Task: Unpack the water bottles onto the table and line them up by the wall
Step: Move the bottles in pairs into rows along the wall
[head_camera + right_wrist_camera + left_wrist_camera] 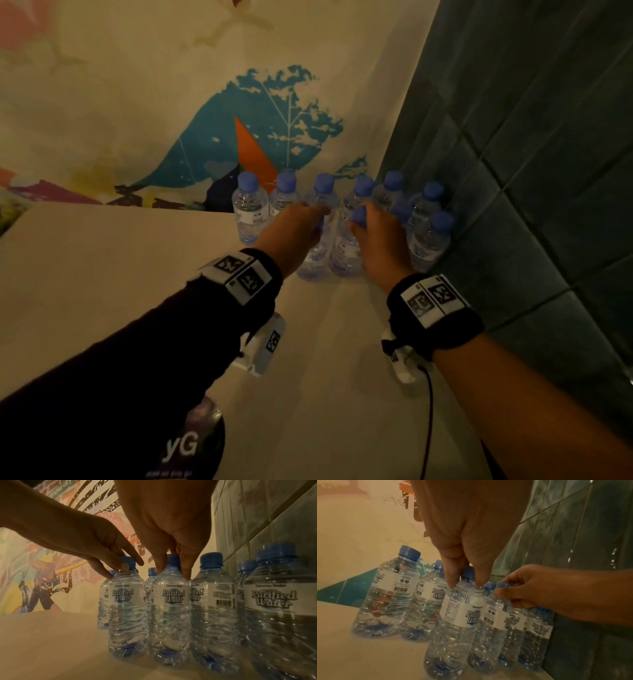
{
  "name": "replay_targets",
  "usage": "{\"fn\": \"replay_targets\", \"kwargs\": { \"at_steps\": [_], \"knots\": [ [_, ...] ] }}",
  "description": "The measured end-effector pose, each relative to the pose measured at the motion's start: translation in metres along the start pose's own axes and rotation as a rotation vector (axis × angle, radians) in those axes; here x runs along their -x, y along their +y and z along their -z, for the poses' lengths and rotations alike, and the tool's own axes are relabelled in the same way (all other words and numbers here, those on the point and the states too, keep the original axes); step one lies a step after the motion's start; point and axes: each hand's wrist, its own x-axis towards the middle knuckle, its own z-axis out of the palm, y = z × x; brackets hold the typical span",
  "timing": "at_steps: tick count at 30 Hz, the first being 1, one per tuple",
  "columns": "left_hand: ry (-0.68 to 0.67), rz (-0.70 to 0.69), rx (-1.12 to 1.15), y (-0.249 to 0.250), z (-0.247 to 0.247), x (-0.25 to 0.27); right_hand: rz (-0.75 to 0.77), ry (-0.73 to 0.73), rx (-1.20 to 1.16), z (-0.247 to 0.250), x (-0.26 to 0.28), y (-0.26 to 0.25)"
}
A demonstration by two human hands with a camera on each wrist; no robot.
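Blue-capped water bottles (426, 219) stand clustered on the counter (102, 274). Left hand (291, 228) pinches one bottle's neck (453, 615); right hand (376, 229) pinches the adjacent bottle (169, 608) likewise.

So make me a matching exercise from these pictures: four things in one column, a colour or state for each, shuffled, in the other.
Things
1. left hand
2. bottle caps
3. tiled wall
4. table

Colour or state
A. dark green
B. blue
C. pale, bottles standing on it
D. fingers pinching a bottle's neck

Pairs: 1-D, 2-B, 3-A, 4-C
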Motion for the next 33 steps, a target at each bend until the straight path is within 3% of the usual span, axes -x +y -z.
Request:
{"fn": "replay_targets", "kwargs": {
  "at_steps": [9,11,15,19,25,29,33],
  "knots": [
    [0.020,0.000,-0.011,-0.002,-0.006,-0.019,0.008,0.046,0.025,-0.008,-0.007,0.004],
    [0.023,0.004,0.003,-0.002,-0.006,-0.015,-0.029,0.026,-0.053,-0.003,-0.004,0.001],
    [0.062,0.054,0.062,0.002,0.004,0.011,-0.022,0.027,0.009,0.017,0.021,-0.012],
    [0.173,0.104,0.135,0.012,0.030,0.079,0.010,0.060,-0.016,0.028,0.072,-0.031],
    [0.261,0.207,0.074,0.012,0.095,0.228,-0.009,-0.030,-0.117,0.035,0.184,-0.085],
    [0.329,0.281,0.044,-0.005,0.130,0.335,-0.031,-0.178,-0.166,0.031,0.256,-0.135],
    [0.369,0.440,0.094,-0.036,0.148,0.424,0.003,-0.305,-0.183,0.009,0.311,-0.179]
  ]
}}
